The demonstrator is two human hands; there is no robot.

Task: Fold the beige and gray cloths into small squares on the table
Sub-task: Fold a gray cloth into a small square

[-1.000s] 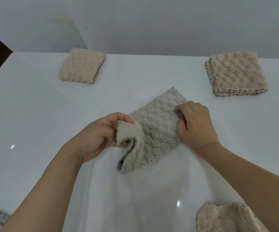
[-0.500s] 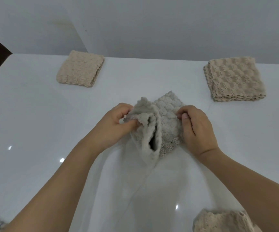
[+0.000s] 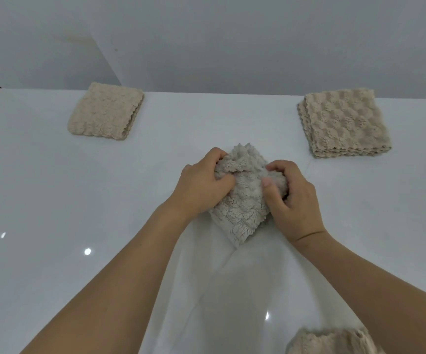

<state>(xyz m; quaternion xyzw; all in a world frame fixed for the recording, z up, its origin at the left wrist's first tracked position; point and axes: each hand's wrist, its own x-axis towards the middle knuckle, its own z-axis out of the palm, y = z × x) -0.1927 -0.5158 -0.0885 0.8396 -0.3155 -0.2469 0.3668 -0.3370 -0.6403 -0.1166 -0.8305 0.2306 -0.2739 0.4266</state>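
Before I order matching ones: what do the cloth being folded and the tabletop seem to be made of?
The gray cloth looks like plush microfiber or coral fleece: fuzzy, matte pile in a bubbly waffle pattern with scalloped edges. The white table looks like glossy glass or lacquered board: it mirrors lamp glints and the arms. Neither material is certain.

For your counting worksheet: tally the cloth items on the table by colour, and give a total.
Beige folded cloths: 2, the far-left square and the far-right stack.
Beige cloth partly in view at the bottom edge: 1.
Gray cloth, held by both hands: 1.
Total: 4.
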